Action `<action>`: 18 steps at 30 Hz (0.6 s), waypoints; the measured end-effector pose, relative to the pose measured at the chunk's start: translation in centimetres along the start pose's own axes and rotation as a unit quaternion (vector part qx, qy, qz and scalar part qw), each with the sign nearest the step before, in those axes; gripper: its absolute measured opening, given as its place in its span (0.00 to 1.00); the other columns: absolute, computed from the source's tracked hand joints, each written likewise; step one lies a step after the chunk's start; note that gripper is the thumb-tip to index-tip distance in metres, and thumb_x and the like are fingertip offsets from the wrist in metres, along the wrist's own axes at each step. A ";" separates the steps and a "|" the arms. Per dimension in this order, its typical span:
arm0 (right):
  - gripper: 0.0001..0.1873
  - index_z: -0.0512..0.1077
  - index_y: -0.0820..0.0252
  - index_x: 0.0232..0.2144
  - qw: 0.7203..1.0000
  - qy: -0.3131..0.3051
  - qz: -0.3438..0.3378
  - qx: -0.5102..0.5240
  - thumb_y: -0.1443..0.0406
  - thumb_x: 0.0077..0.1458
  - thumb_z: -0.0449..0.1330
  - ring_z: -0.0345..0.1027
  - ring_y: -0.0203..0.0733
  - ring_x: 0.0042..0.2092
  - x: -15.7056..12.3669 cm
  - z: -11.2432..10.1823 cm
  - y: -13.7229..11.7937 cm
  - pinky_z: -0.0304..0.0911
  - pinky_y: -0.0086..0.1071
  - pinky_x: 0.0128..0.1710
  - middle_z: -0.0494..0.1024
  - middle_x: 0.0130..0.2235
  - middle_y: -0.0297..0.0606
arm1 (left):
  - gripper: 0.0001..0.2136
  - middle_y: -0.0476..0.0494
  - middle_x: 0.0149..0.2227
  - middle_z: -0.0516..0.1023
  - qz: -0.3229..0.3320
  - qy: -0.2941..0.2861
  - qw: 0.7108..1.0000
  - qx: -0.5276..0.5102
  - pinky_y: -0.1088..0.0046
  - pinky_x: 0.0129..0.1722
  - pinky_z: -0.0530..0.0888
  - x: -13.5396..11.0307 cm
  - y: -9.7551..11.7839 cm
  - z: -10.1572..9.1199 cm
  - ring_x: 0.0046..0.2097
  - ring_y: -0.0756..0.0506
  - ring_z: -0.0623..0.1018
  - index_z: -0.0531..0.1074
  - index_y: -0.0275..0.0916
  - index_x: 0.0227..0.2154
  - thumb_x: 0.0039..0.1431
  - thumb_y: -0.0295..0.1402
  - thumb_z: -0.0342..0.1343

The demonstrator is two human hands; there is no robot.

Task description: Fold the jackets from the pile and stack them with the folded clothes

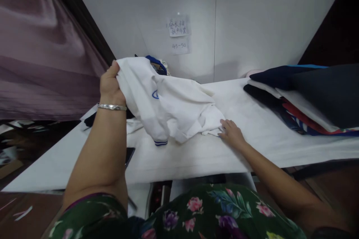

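Observation:
A white long-sleeved top with a blue emblem and a cuff striped in dark blue is stretched across the table. My left hand, with a silver bangle at its wrist, is closed on the top's left end and holds it up off the surface. The lifted cloth hangs in folds, and the striped cuff dangles low in front. My right hand rests low at the other end of the top, its fingers closed on the bunched cloth edge.
On the right of the white-covered table lies a stack of folded clothes. More clothing sits behind the top. A dark phone-like object lies near my left forearm. Handwritten paper notes hang on the wall; a pinkish curtain is at left.

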State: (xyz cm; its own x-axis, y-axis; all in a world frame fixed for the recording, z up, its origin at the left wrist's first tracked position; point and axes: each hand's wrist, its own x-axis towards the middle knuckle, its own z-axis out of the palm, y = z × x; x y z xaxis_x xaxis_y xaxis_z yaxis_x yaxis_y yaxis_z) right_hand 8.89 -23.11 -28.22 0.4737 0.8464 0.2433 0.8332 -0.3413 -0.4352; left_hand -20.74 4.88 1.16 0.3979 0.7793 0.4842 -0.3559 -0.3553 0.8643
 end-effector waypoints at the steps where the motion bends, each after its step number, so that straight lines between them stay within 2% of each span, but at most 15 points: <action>1: 0.23 0.69 0.57 0.51 1.000 -0.004 0.004 0.014 0.60 0.53 0.58 0.60 0.54 0.55 0.7 -0.2 0.4 0.60 0.44 0.50 0.71 0.52 0.47 | 0.24 0.28 0.61 0.61 0.004 0.006 1.000 0.007 0.48 0.62 0.53 0.6 0.4 -0.4 0.60 0.40 0.63 0.49 0.15 0.57 0.71 0.35 0.37; 3: 0.13 0.75 0.57 0.40 0.998 0.006 0.015 0.053 0.65 0.52 0.56 0.66 0.48 0.46 2.1 -1.1 1.7 0.62 0.37 0.45 0.76 0.42 0.43 | 0.24 0.26 0.62 0.57 0.019 0.014 0.999 0.029 0.48 0.62 0.51 1.6 1.6 -1.0 0.61 0.40 0.62 0.45 0.14 0.58 0.71 0.34 0.33; 5: 0.11 0.76 0.58 0.34 0.995 0.044 0.032 0.079 0.69 0.51 0.54 0.67 0.44 0.42 3.3 -2.9 3.5 0.62 0.34 0.42 0.76 0.38 0.41 | 0.22 0.25 0.64 0.53 0.028 0.031 0.998 0.049 0.51 0.62 0.51 2.3 3.0 -1.5 0.62 0.41 0.61 0.41 0.13 0.59 0.72 0.31 0.28; 7: 0.13 0.75 0.59 0.35 0.990 0.098 0.054 0.084 0.71 0.50 0.53 0.67 0.43 0.42 4.2 -5.6 5.6 0.61 0.33 0.43 0.76 0.39 0.42 | 0.22 0.28 0.65 0.52 0.034 0.049 0.996 0.063 0.55 0.63 0.51 2.4 4.6 -1.9 0.62 0.42 0.60 0.39 0.12 0.59 0.71 0.28 0.23; 9: 0.13 0.75 0.61 0.37 0.981 0.159 0.072 0.083 0.71 0.50 0.53 0.67 0.43 0.41 4.6 -9.0 7.6 0.61 0.33 0.43 0.76 0.41 0.44 | 0.21 0.32 0.64 0.55 0.049 0.060 0.994 0.073 0.57 0.63 0.51 1.7 6.0 -2.2 0.62 0.43 0.60 0.41 0.13 0.59 0.71 0.26 0.22; 12: 0.14 0.75 0.63 0.39 0.966 0.241 0.077 0.062 0.69 0.51 0.54 0.66 0.45 0.45 4.5 -13.9 10.2 0.58 0.35 0.46 0.75 0.43 0.48 | 0.21 0.42 0.59 0.65 0.087 0.032 0.994 0.059 0.58 0.63 0.53 -0.2 6.6 -2.6 0.61 0.44 0.62 0.52 0.19 0.58 0.71 0.29 0.27; 14: 0.15 0.75 0.64 0.40 0.954 0.288 0.080 0.028 0.70 0.52 0.53 0.65 0.45 0.47 4.4 -16.2 11.6 0.57 0.35 0.47 0.76 0.43 0.49 | 0.18 0.48 0.54 0.72 0.081 0.006 0.996 0.029 0.61 0.63 0.54 -1.5 5.4 -2.8 0.60 0.46 0.65 0.61 0.25 0.54 0.70 0.32 0.35; 15: 0.16 0.75 0.65 0.41 0.952 0.292 0.090 0.001 0.70 0.52 0.52 0.66 0.45 0.47 4.4 -16.9 12.3 0.57 0.35 0.46 0.76 0.44 0.50 | 0.16 0.50 0.50 0.75 0.061 0.009 0.998 0.018 0.63 0.63 0.56 -2.1 4.3 -3.0 0.58 0.47 0.67 0.64 0.27 0.51 0.68 0.32 0.40; 16: 0.17 0.75 0.65 0.41 0.954 0.278 0.106 -0.029 0.70 0.52 0.52 0.66 0.45 0.47 4.4 -17.3 12.9 0.58 0.36 0.44 0.76 0.44 0.51 | 0.14 0.50 0.46 0.77 0.026 0.027 0.999 0.018 0.64 0.63 0.57 -2.6 2.8 -3.1 0.56 0.48 0.69 0.66 0.29 0.48 0.66 0.33 0.44; 18: 0.16 0.76 0.64 0.40 0.964 0.202 0.149 -0.083 0.70 0.50 0.54 0.67 0.47 0.44 4.6 -16.9 13.9 0.58 0.38 0.40 0.77 0.42 0.52 | 0.13 0.49 0.39 0.79 -0.084 0.078 0.991 0.073 0.63 0.60 0.63 -3.4 -1.0 -3.3 0.52 0.47 0.73 0.69 0.31 0.44 0.62 0.34 0.49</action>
State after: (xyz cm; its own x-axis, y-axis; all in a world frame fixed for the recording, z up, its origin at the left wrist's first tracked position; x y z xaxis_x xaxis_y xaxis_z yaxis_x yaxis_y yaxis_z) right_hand 27.48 -30.87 -18.49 0.7444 0.4835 0.4604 0.6605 -0.6342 -0.4019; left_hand -24.52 4.25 -1.77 0.3005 0.9001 0.3154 -0.1660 -0.2763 0.9466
